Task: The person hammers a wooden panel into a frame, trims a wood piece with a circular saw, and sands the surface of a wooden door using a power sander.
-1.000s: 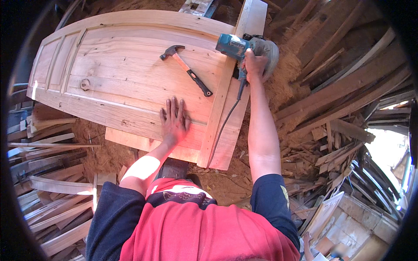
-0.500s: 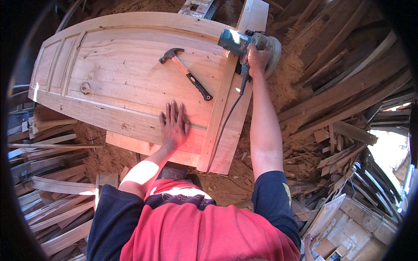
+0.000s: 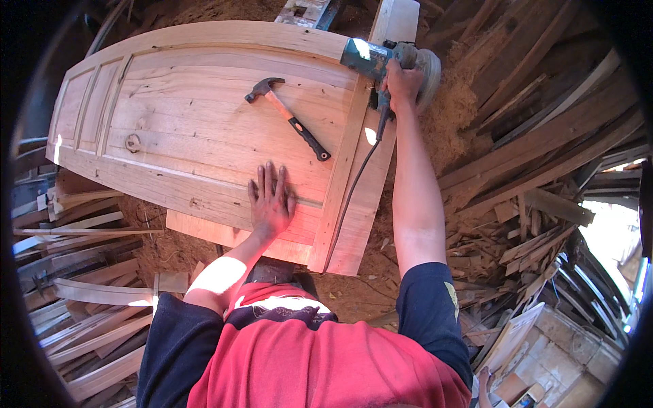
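The right hand (image 3: 403, 83) clenches the sander (image 3: 388, 60) at the door's (image 3: 204, 129) far edge; the left hand (image 3: 271, 200) presses flat, grasping nothing. The cord (image 3: 354, 197) trailing below the grip could snag.

The right hand (image 3: 403, 83) is farther up the board (image 3: 360, 170) than a second ago, pushing the sander (image 3: 388, 60) along toward the far end, and the arm is stretched out straighter. The cord (image 3: 354, 190) trails longer down the board behind it. The sander now sits close to the door's (image 3: 190, 122) top corner.
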A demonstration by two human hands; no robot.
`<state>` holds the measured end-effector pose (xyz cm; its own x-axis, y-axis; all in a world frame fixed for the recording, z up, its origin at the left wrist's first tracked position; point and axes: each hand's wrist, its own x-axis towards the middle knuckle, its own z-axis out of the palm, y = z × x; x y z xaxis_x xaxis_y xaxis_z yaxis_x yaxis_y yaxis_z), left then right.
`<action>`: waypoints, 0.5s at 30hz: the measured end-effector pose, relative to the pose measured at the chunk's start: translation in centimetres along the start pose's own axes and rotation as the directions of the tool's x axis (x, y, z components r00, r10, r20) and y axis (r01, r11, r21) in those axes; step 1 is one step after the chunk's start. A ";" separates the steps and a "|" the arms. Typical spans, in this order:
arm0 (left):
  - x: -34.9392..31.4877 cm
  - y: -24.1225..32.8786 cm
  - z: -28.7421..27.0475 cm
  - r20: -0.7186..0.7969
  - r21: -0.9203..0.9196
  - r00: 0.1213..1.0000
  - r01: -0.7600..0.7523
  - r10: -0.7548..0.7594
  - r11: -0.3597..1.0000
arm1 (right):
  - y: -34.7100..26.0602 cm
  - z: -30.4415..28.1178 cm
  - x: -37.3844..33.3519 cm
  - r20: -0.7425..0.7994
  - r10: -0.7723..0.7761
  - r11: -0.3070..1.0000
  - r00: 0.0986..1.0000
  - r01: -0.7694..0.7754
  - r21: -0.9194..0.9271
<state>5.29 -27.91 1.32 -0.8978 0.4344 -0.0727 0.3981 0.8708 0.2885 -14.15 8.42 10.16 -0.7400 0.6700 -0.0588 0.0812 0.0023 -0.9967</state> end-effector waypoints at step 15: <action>0.1 0.3 0.1 -0.006 0.015 1.000 -0.001 0.001 1.000 | -0.2 0.1 2.8 0.031 -0.025 1.000 0.999 0.026 -0.018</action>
<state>5.33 -27.55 1.29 -0.8984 0.4342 -0.0661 0.4020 0.8736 0.2741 -16.29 10.25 10.17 -0.7623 0.6462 -0.0355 0.0741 0.0326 -0.9967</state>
